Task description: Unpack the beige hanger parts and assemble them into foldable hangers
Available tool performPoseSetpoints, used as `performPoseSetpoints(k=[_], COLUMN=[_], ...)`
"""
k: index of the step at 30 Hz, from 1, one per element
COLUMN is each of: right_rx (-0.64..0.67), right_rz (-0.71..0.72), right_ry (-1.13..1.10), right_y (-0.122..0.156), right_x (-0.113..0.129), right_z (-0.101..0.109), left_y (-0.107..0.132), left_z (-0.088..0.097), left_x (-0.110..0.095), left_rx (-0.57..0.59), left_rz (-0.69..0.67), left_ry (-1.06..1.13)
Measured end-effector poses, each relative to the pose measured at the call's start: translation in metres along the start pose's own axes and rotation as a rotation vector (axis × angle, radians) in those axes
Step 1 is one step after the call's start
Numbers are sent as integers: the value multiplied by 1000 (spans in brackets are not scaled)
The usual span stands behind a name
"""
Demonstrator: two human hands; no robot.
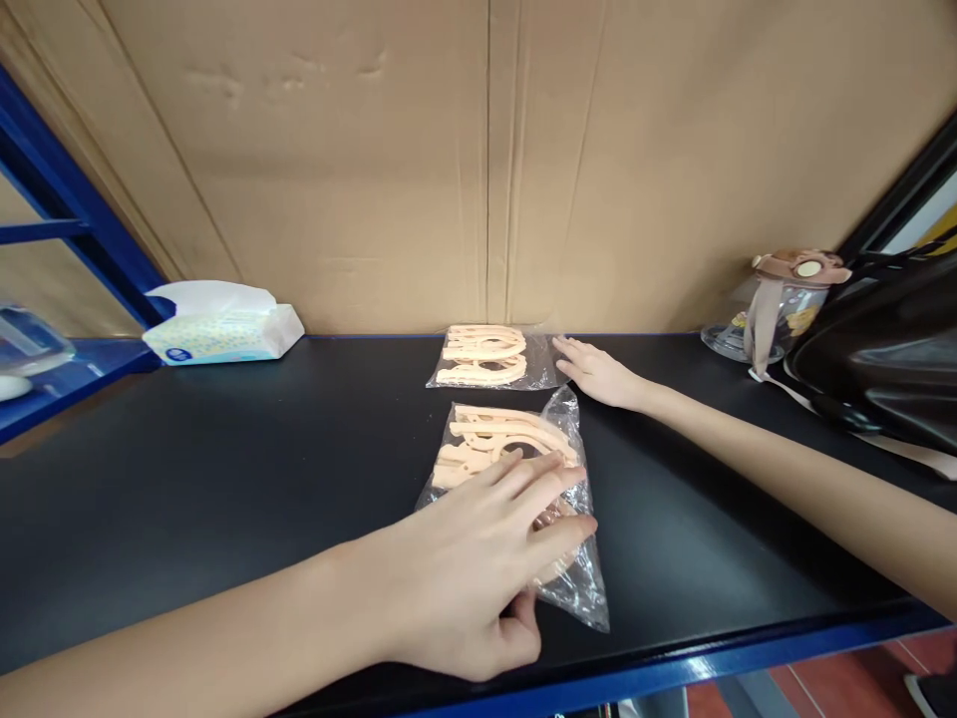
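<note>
Two clear plastic bags of peach-coloured pieces, shaped like folding hangers, lie one behind the other on a black tabletop [299, 469]. My left hand [478, 558] rests palm down across the nearer bag [515, 429]. Its fingers are spread over the plastic, with the thumb bent near the table's front edge, and it covers part of the pieces. Farther back, my right hand [602, 372] lies flat with fingers stretched out. Its fingertips meet the right edge of the far bag [489, 354]. Neither hand is closed around anything.
At the back left stands a tissue pack [224, 324]. On the right are a clear drink bottle [782, 304] with a strap and a dark bag [889, 344]. A cardboard wall [374, 170] rises behind the table; a blue frame [112, 239] borders the left.
</note>
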State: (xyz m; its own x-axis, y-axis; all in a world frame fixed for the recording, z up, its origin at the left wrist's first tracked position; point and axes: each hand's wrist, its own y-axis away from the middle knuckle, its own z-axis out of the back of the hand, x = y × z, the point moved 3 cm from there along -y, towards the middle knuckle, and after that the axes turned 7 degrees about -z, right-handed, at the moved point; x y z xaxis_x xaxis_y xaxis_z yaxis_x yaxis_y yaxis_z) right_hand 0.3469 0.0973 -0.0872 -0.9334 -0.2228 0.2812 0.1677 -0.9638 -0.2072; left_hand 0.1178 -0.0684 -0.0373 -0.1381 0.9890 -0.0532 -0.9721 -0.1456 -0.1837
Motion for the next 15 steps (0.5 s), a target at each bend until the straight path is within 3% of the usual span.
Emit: performPoseSetpoints(k=[3,7,15], right_rx=[-8,-18,32], right_rz=[67,198,279], right_ry=[-63,-181,-108], right_y=[-7,-12,-27], right_x=[15,33,46], right_z=[3,4,-6], left_y=[3,5,10], left_z=[2,-2,-12], left_x=[1,5,5], left_rx=[76,69,-51], left_rz=[62,128,-18], left_ry=[-16,-16,-276])
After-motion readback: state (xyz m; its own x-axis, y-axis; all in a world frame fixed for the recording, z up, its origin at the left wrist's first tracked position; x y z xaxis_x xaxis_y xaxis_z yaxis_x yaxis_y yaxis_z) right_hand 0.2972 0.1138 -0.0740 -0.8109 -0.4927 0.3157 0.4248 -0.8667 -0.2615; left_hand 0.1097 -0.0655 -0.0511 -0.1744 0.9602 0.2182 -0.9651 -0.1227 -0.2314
